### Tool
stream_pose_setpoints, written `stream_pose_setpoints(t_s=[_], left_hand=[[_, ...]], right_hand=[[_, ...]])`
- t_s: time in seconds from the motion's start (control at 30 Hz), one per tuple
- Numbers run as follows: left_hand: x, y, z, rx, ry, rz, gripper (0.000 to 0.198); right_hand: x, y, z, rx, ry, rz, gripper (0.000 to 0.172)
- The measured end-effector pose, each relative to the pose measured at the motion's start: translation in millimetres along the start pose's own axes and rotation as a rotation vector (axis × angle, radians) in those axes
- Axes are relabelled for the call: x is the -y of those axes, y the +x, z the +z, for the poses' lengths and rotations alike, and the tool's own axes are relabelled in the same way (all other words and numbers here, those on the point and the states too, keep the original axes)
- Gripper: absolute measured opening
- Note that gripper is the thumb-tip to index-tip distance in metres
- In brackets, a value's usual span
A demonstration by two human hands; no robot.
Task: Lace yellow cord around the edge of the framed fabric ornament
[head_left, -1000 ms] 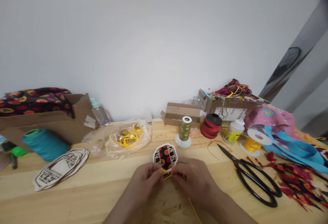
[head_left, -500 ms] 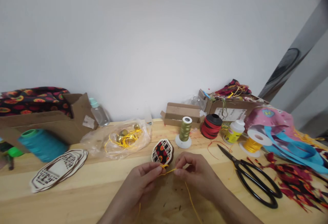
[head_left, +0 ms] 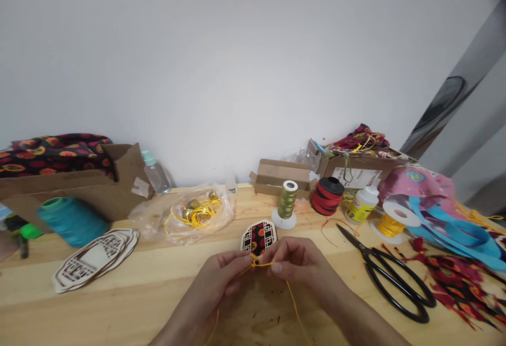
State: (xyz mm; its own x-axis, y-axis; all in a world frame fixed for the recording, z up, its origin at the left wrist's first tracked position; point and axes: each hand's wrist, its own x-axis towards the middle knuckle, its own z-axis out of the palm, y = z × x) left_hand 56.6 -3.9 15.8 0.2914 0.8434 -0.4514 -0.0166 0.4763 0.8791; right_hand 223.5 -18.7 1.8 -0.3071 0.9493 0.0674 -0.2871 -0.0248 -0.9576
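Observation:
Between my fingertips runs a yellow cord (head_left: 263, 265), looped beside the near edge of a wooden ornament (head_left: 259, 236) with a pale fretwork border and dark patterned fabric in its middle. My left hand (head_left: 223, 277) pinches the cord close to the loop. My right hand (head_left: 298, 261) grips the same cord a little to the right, its fingertips touching or nearly touching the ornament's lower edge. Loose ends of the cord hang down below both hands toward the table's near edge. The exact shape of the knot is partly hidden by fingers.
Black scissors (head_left: 389, 272) lie right of my hands, near fabric scraps (head_left: 466, 282). Behind stand an olive thread spool (head_left: 288, 201), a red ribbon roll (head_left: 327, 196) and a glue bottle (head_left: 361, 204). Leftward are a bag of bells (head_left: 197, 211), wooden cutouts (head_left: 95, 261) and a teal thread cone (head_left: 73, 222).
The ornament has shifted slightly right and tilted. My right fingers have moved left, closer to the left ones, and the stretch of cord between them sits nearer the ornament.

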Motion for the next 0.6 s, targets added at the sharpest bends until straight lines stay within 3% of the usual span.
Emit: stream_pose_setpoints(t_s=[0.17, 0.27, 0.37, 0.47, 0.6], left_hand=[[3.8, 0.4, 0.6, 0.024, -0.005, 0.0, 0.021], [7.4, 2.8, -1.0, 0.04, 0.033, -0.001, 0.025], [9.5, 5.3, -2.4, 0.024, 0.091, 0.013, 0.027], [10.6, 7.0, -3.3, 0.031, 0.151, -0.034, 0.034], [12.4, 7.2, -3.7, 0.015, 0.187, 0.03, 0.038]], right_hand=[[-0.1, -1.4, 3.1, 0.046, 0.012, 0.003, 0.015], [-2.3, -3.4, 7.3, 0.084, -0.232, 0.012, 0.018], [-6.9, -3.3, 8.9, -0.018, -0.52, 0.015, 0.024], [-11.9, -0.7, 7.8, -0.144, -0.606, 0.01, 0.023], [-14.1, 1.5, 6.8, -0.112, -0.697, -0.028, 0.018]])
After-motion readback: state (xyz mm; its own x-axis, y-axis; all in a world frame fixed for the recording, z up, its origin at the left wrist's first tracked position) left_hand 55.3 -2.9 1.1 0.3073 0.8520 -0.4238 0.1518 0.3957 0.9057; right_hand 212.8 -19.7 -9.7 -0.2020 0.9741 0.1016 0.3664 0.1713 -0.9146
